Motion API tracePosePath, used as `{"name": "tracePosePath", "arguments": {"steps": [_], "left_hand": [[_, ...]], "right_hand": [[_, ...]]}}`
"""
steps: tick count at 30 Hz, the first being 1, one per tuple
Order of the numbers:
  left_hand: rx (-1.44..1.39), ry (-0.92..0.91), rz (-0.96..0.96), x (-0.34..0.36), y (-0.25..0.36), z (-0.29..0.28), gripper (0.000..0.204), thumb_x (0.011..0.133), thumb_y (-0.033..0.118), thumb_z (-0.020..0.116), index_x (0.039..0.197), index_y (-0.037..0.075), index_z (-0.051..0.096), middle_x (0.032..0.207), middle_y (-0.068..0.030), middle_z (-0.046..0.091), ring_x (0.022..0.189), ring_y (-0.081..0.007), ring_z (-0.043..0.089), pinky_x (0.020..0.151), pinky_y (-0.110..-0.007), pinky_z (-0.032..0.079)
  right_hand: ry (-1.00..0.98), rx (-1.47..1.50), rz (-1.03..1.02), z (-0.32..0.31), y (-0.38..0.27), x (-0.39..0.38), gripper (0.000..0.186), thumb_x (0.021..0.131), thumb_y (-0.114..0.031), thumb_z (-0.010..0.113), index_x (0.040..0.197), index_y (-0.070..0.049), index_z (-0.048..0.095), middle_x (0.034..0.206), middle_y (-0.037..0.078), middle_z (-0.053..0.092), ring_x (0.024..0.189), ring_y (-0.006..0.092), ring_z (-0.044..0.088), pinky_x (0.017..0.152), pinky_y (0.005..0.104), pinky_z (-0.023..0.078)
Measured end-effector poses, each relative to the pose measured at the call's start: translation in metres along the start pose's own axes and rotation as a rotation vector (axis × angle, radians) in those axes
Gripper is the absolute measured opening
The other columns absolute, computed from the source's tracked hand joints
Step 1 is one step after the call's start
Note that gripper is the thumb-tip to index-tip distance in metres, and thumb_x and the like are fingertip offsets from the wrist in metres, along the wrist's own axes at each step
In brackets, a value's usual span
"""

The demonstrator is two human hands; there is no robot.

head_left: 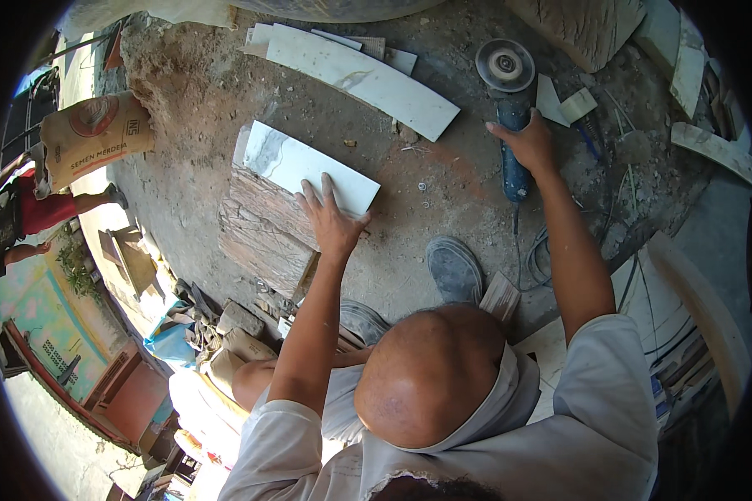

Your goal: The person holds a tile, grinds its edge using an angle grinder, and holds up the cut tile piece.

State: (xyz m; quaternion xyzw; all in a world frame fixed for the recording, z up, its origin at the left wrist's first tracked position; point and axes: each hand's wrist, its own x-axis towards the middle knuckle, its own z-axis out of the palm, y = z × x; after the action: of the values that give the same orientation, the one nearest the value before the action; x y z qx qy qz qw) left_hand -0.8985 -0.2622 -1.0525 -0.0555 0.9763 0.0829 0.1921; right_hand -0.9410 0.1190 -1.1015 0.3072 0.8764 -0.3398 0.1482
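Note:
My left hand (332,220) rests with fingers spread on a white tile strip (284,157) with grey veining, near its lower right end. The tile lies on a rough, brown wooden slab (257,225) on the dusty ground. My right hand (528,142) is wrapped around the blue body of an angle grinder (505,68), which lies to the right with its disc toward the top and its cord trailing down. Above the middle, a longer white tile piece (359,83) lies over several other pieces. My dusty boots and bent knee show below my hands.
A paper sack (96,138) stands at the left, near another person (25,217) in red shorts. Rubble and bags (238,342) lie at lower left. Tile offcuts (710,150) and stone pieces are at the right. A coiled cable (539,250) lies beside my right boot.

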Motion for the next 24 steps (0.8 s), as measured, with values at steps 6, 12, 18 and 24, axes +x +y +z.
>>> {"name": "tracePosePath", "arguments": {"steps": [6,12,18,24], "left_hand": [[-0.016,0.16,0.176,-0.01,0.02,0.0,0.119,0.061,0.045,0.091,0.153,0.008,0.024,0.157,-0.0291,0.016,0.143,-0.0506,0.019,0.113,-0.057,0.03],[-1.232,-0.64,0.224,-0.07,0.148,0.012,0.111,0.064,0.035,0.093,0.147,-0.001,0.027,0.142,-0.0185,0.045,0.134,-0.0294,0.043,0.111,-0.042,0.035],[-1.545,-0.632,0.391,-0.067,0.173,0.014,0.106,0.064,0.022,0.092,0.147,0.003,0.03,0.136,-0.0096,0.048,0.128,-0.0193,0.043,0.111,-0.036,0.033],[-1.687,-1.16,0.408,-0.084,0.161,0.006,0.098,0.066,0.015,0.089,0.146,0.007,0.033,0.128,-0.0036,0.051,0.119,-0.017,0.047,0.105,-0.032,0.037]], "right_hand": [[-0.016,0.111,0.03,0.006,0.009,0.006,0.064,0.07,-0.038,0.08,0.11,0.009,0.061,0.107,0.027,0.068,0.101,0.0369,0.067,0.088,0.0417,0.051],[-0.189,0.572,-0.033,-0.03,-0.044,-0.102,0.046,0.07,-0.021,0.08,0.103,0.005,0.061,0.094,0.013,0.067,0.085,0.022,0.064,0.079,0.0375,0.05],[-0.374,0.862,-0.217,-0.047,-0.056,-0.138,0.066,0.086,-0.037,0.073,0.132,0.004,0.048,0.116,0.015,0.062,0.101,0.0203,0.062,0.091,0.0339,0.048],[-0.832,1.247,-0.243,-0.061,-0.045,-0.14,0.073,0.097,-0.05,0.054,0.143,0.004,0.037,0.133,0.023,0.056,0.115,0.0315,0.062,0.098,0.0409,0.05]]}}
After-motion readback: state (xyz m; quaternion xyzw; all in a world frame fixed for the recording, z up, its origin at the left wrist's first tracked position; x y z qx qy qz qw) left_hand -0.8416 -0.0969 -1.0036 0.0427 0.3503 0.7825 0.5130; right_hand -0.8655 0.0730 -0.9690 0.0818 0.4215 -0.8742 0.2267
